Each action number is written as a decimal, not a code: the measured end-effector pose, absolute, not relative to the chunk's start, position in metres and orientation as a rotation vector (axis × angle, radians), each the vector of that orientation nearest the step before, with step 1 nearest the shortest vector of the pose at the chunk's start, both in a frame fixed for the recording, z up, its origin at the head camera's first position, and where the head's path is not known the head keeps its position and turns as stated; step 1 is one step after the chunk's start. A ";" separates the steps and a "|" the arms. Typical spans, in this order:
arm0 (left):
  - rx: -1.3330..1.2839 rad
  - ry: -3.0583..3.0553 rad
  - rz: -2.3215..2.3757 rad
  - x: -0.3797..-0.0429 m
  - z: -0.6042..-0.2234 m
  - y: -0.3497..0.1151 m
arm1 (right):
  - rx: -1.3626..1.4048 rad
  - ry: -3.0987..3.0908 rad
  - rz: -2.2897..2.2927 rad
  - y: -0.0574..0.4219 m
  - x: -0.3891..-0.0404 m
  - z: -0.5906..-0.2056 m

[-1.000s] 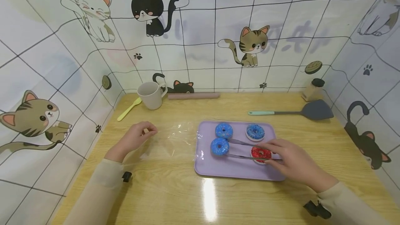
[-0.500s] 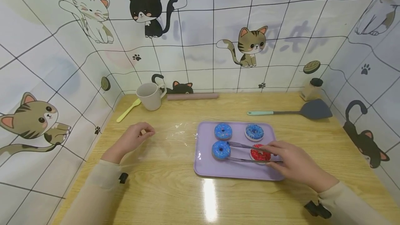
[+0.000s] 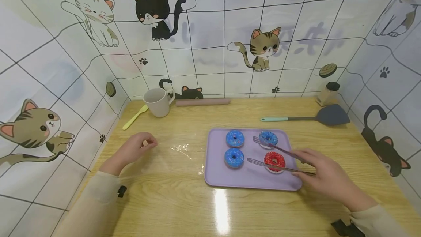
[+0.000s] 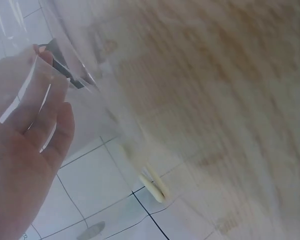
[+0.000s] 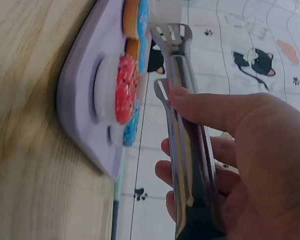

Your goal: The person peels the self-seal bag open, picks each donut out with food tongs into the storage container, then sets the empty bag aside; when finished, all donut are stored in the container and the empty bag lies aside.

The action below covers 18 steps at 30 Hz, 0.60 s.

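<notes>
In the head view my left hand (image 3: 133, 151) is at the left, pinching a clear plastic bag (image 3: 182, 149) that spreads over the table towards the tray. The left wrist view shows thin see-through plastic over the fingers (image 4: 55, 115). My right hand (image 3: 332, 176) grips metal tongs (image 3: 285, 151), spread apart with nothing between their tips. They reach over a purple tray (image 3: 215, 176). On it lie two blue doughnuts (image 3: 234, 157) at the left, a darker blue one (image 3: 268, 136) at the back right and a red one (image 3: 275, 155), partly hidden by the tongs.
At the back left stand a grey mug (image 3: 158, 103) and a yellow spoon (image 3: 135, 117). A brownish-pink rod (image 3: 203, 102) lies along the wall. Behind the tray to the right are a turner (image 3: 332, 115) and a dark-capped jar (image 3: 329, 93).
The tongs have let go of the front left blue doughnut, spread and drawn back right. That doughnut sits slightly lower, apart from the other. My left hand and the plastic bag have shifted left.
</notes>
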<state>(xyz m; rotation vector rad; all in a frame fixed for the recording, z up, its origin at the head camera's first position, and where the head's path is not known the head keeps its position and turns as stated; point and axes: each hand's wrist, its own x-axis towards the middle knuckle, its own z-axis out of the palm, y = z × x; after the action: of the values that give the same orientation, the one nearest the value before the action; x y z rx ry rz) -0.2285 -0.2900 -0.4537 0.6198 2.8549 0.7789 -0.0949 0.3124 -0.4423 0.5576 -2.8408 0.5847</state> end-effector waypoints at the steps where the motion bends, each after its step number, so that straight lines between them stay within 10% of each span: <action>1: 0.615 2.854 0.774 -0.228 -0.453 -0.290 | 0.534 -2.833 0.594 0.317 -0.095 -0.443; 18: 0.735 2.872 0.675 -0.231 -0.458 -0.291 | -0.014 -2.871 0.591 0.397 -0.104 -0.468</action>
<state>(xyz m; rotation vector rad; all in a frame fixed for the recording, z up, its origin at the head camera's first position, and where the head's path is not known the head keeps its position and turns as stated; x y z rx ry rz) -0.2306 -0.2907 -0.4576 0.7346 2.8725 0.6753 -0.1035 0.3969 -0.4678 -0.0141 -2.8711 0.5907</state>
